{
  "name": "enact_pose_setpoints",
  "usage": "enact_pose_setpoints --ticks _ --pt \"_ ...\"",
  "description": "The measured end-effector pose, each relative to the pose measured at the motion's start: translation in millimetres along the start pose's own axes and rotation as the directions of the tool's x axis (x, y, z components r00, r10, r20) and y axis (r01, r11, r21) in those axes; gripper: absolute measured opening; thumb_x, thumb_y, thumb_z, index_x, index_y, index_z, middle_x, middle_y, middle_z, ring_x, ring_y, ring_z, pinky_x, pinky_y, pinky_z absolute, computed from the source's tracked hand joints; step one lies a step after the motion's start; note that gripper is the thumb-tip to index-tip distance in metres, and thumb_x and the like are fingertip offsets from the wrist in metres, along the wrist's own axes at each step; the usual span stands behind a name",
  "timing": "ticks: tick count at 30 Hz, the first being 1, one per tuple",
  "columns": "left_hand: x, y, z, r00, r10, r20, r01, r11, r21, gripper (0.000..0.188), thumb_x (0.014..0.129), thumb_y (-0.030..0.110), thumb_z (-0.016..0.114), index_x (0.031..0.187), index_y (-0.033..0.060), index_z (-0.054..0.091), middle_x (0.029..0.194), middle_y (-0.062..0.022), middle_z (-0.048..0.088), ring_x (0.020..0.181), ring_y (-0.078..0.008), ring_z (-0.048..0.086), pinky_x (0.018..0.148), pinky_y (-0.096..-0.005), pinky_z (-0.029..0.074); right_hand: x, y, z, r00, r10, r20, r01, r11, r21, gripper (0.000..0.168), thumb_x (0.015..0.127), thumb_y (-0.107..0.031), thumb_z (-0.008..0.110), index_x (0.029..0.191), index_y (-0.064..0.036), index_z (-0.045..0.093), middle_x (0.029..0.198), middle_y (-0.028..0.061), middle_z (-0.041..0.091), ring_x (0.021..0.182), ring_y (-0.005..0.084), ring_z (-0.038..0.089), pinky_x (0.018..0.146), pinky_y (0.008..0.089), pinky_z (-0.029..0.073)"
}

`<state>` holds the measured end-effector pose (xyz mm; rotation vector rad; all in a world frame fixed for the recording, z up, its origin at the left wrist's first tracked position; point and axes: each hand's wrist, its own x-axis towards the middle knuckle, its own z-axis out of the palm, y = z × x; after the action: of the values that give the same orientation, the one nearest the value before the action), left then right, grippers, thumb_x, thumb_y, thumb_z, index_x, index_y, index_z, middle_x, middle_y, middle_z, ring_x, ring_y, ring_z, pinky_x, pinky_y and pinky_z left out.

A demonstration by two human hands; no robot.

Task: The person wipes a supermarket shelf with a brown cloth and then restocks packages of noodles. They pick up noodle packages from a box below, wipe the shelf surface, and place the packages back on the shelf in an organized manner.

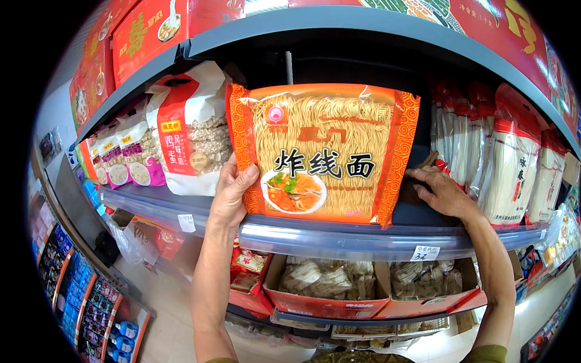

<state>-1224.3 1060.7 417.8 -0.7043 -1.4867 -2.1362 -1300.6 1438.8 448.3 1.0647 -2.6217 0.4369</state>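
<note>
A large orange-edged bag of thin yellow dried noodles (345, 127) stands upright on the shelf, its printed front facing me. My left hand (232, 188) grips its lower left edge, the thumb on the front and the fingers hidden behind. My right hand (438, 188) is just beside the bag's right edge, low over the dark shelf board, with its fingers bent. Its fingertips lie close to the bag's edge, and whether they touch it is unclear. Left of the bag stands a white and red bag of noodle cakes (181, 136).
Red-topped noodle packs (513, 159) stand at the right. A clear plastic shelf lip (336, 242) with price tags runs along the front. Red boxes (150, 41) sit on the shelf above (317, 20). Open cartons (327, 306) of packaged goods are below.
</note>
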Motion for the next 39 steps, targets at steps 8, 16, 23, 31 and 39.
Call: enact_pose_setpoints --ticks 8,16,23,31,39 --pt "0.5 0.4 1.0 1.0 0.006 -0.016 -0.006 1.0 0.025 0.062 0.075 0.023 0.072 0.126 0.0009 0.042 0.117 -0.0083 0.055 0.105 -0.0152 0.053 0.091 -0.0305 0.042 -0.5 3.2 3.3 0.999 -0.027 -0.019 0.027 1.0 0.002 0.039 0.083 -0.009 0.053 0.121 -0.007 0.05 0.113 0.0174 0.052 0.11 0.0333 0.047 0.098 0.0393 0.035" --pt "-0.6 0.7 -0.6 1.0 -0.019 -0.021 0.018 1.0 -0.014 0.056 0.078 0.02 0.069 0.125 0.0015 0.043 0.116 -0.0075 0.056 0.103 -0.0142 0.054 0.09 -0.0297 0.043 -1.0 -11.3 -2.1 1.0 0.012 -0.027 -0.012 1.0 -0.002 0.037 0.082 -0.006 0.052 0.118 -0.003 0.051 0.108 0.0195 0.054 0.106 0.0336 0.049 0.095 0.0387 0.037" --pt "-1.7 -1.2 -1.7 0.997 -0.031 -0.069 0.029 0.999 -0.03 0.049 0.085 0.021 0.062 0.125 0.0018 0.043 0.118 -0.0071 0.055 0.104 -0.0136 0.054 0.09 -0.0288 0.043 -1.0 -4.7 -0.3 0.998 -0.033 -0.045 0.034 0.999 0.025 0.034 0.082 -0.005 0.052 0.115 -0.001 0.053 0.104 0.0192 0.055 0.102 0.0339 0.051 0.092 0.0387 0.038" --pt "1.2 0.2 3.1 1.0 -0.028 -0.008 0.028 0.999 -0.037 0.046 0.088 0.023 0.057 0.124 -0.0003 0.043 0.117 -0.0083 0.055 0.104 -0.0138 0.055 0.089 -0.0279 0.044 4.0 0.7 -0.6 0.899 -0.132 -0.418 0.121 0.991 -0.054 0.024 0.088 -0.014 0.052 0.103 0.003 0.058 0.097 0.0179 0.058 0.097 0.0312 0.053 0.086 0.0358 0.041" --pt "2.5 -2.0 -3.4 0.995 -0.082 -0.059 0.086 0.994 0.07 0.045 0.089 0.025 0.054 0.124 -0.0014 0.044 0.116 -0.0094 0.056 0.103 -0.0141 0.055 0.088 -0.0284 0.045 16.2 -38.7 -9.2 0.971 0.106 -0.213 0.051 0.781 0.622 0.048 0.091 -0.038 0.046 0.114 0.003 0.052 0.103 0.0118 0.059 0.094 0.0158 0.055 0.07 0.0272 0.047"
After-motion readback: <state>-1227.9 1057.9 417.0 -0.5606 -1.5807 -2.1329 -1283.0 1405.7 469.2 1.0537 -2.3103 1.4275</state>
